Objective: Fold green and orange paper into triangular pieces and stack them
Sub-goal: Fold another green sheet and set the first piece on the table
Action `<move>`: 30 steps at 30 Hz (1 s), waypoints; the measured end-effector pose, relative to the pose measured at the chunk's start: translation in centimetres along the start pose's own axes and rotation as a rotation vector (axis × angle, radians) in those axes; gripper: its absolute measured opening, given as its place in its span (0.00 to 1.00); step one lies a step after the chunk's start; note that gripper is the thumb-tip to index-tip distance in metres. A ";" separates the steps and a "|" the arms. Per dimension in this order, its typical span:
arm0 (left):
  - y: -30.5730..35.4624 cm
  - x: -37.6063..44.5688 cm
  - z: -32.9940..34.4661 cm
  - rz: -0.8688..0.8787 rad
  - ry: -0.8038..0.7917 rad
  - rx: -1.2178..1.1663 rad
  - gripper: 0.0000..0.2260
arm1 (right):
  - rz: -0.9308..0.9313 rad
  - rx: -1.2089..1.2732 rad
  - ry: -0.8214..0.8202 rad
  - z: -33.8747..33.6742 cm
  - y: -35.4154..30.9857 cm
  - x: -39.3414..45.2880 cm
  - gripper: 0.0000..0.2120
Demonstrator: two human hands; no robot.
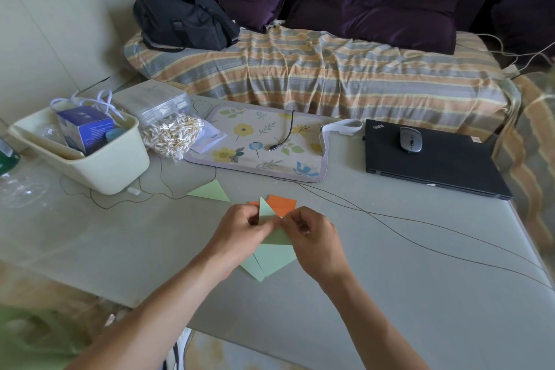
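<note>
My left hand [240, 228] and right hand [312, 234] pinched a green paper piece [265, 212] just above the table [390, 264], its sharp tip pointing away from me. Flat orange paper [283, 204] lay just beyond; a matte green triangle [211, 192] lay apart.

Soft, even daylight fills the scene, casting only faint shadows beneath the hands on the grey table [390, 249]. Wide-angle distortion curves the table's far and right edges. The lower-left corner is smeared green and out of focus; the centre stays sharp.
</note>
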State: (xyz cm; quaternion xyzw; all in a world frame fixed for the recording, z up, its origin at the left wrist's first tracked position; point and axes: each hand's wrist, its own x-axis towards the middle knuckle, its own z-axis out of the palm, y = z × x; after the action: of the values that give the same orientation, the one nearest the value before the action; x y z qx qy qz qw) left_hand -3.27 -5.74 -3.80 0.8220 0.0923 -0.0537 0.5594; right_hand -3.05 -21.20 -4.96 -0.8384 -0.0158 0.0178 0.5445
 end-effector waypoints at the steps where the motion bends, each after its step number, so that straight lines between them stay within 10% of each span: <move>1: 0.1 -0.1 0.1 0.005 0.014 0.003 0.18 | 0.008 0.015 -0.001 0.0 0.0 0.0 0.08; 30: 1.2 -0.5 -0.4 -0.047 0.121 -0.090 0.10 | 0.044 -0.048 -0.060 -0.3 -0.1 0.2 0.08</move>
State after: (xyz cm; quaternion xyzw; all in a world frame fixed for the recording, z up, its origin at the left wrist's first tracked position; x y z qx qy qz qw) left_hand -3.49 -5.78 -2.49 0.7954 0.1477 -0.0128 0.5877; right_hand -2.83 -21.45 -4.71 -0.8505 -0.0142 0.0547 0.5230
